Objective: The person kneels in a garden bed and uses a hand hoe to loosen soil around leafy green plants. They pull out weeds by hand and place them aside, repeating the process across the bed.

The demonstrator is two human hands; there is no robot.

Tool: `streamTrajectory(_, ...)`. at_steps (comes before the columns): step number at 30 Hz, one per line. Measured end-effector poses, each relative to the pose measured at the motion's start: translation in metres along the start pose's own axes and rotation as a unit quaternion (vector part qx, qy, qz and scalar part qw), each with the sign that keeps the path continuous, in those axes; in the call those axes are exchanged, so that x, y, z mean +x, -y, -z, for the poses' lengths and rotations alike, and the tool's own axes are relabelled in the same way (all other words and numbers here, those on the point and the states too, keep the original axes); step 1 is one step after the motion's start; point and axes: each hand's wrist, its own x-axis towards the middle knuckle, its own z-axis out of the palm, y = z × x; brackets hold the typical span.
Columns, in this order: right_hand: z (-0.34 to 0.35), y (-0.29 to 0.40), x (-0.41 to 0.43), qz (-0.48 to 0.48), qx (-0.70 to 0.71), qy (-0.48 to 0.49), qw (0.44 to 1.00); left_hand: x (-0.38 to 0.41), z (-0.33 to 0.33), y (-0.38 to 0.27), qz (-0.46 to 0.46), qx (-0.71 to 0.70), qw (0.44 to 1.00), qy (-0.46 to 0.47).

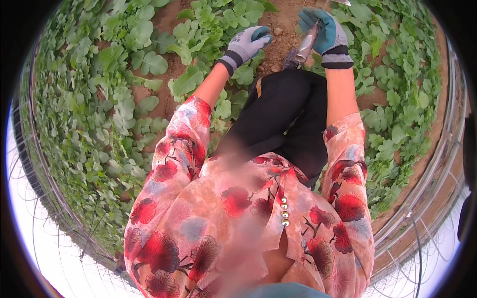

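My left hand, in a grey glove with teal coating, is over the leafy plants at the upper middle. Its fingers are curled; whether something small lies within them is hidden. My right hand, gloved alike, is at the upper right with the metal handle of a hand tool in its palm. The handle's hollow end points down towards my knees. A pale metal blade shows at the top edge beyond this hand; its join to the handle is hidden. Bare brown soil lies between my hands.
Rows of low leafy green plants spread on both sides. My bent legs in black trousers are below the hands, with a shoe on the soil. Curved metal framing runs along the right rim, beside a bare soil strip.
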Motion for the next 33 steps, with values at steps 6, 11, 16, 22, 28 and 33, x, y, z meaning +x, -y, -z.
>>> streamTrajectory(6,-0.014,0.035,-0.04,0.107,0.061,-0.044,0.991,-0.042,-0.088,0.117,-0.025,0.626,0.744,0.231)
streamTrajectory(11,-0.01,0.033,-0.042,0.113,0.139,-0.01,0.984,-0.038,-0.105,0.153,-0.032,0.654,0.721,0.227)
streamTrajectory(16,-0.007,0.038,-0.048,0.148,0.105,-0.021,0.983,-0.053,-0.087,0.131,-0.024,0.589,0.801,0.103)
streamTrajectory(22,-0.002,0.047,-0.063,0.097,0.11,-0.005,0.989,-0.086,-0.06,0.122,0.043,0.497,0.862,-0.095)
streamTrajectory(28,0.046,0.058,-0.046,0.112,0.078,-0.079,0.988,-0.094,-0.047,0.13,0.141,0.412,0.879,-0.196)
streamTrajectory(33,0.056,0.054,-0.036,0.119,0.125,-0.099,0.98,-0.093,-0.017,0.151,0.286,0.332,0.889,-0.13)
